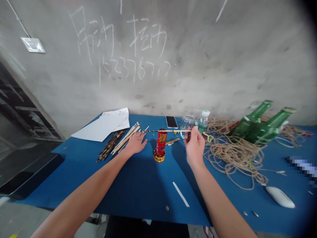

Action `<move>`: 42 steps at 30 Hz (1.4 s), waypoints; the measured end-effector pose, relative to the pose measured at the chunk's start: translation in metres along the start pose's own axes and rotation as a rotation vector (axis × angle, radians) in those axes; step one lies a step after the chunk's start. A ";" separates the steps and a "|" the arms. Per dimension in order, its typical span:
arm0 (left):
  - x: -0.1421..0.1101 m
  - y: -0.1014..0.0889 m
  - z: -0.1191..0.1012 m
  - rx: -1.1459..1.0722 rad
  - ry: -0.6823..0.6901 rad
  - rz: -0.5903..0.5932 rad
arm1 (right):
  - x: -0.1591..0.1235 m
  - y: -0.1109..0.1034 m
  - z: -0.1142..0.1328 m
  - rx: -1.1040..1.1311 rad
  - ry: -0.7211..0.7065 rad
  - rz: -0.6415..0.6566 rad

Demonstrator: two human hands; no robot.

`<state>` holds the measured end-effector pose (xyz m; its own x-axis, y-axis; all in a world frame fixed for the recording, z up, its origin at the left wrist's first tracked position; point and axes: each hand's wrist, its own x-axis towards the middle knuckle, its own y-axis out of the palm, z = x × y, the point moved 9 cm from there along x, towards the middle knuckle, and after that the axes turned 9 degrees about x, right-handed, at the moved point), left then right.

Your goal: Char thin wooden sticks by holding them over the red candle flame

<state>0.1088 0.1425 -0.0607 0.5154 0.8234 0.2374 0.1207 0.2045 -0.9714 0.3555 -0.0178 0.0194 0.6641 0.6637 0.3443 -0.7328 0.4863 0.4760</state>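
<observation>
My right hand [195,147] pinches one end of a thin wooden stick [175,131], held level across the top of a red candle [161,144] with gold markings on a gold base. The stick's left part is darkened; whether it touches the candle I cannot tell. Whether the candle is lit does not show. My left hand [135,143] lies with fingers spread at the edge of a pile of pale sticks [123,141]. Beside that pile, farther left, lie several blackened sticks [110,145]. The stick's dark end is near my left fingertips.
White papers [99,125] lie behind the sticks. A phone [171,122], a clear jar [187,122] and a plastic bottle [203,120] stand toward the wall. Tangled twine [230,157], green glass bottles [257,122] and a white computer mouse [279,196] are right. A white strip [180,194] lies in front.
</observation>
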 end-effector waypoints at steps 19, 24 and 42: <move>-0.001 -0.002 -0.002 -0.016 0.000 0.034 | 0.001 -0.006 0.008 -0.038 -0.038 -0.069; 0.000 -0.001 -0.001 -0.012 0.009 0.038 | 0.005 -0.009 0.005 -0.004 -0.009 -0.086; 0.001 0.003 0.002 -0.033 0.011 0.025 | 0.007 -0.002 0.003 0.052 0.036 0.011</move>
<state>0.1077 0.1448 -0.0632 0.5282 0.8220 0.2129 0.1355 0.1659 -0.9768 0.3619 -0.0155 0.0230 0.6494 0.6893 0.3211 -0.7308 0.4489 0.5143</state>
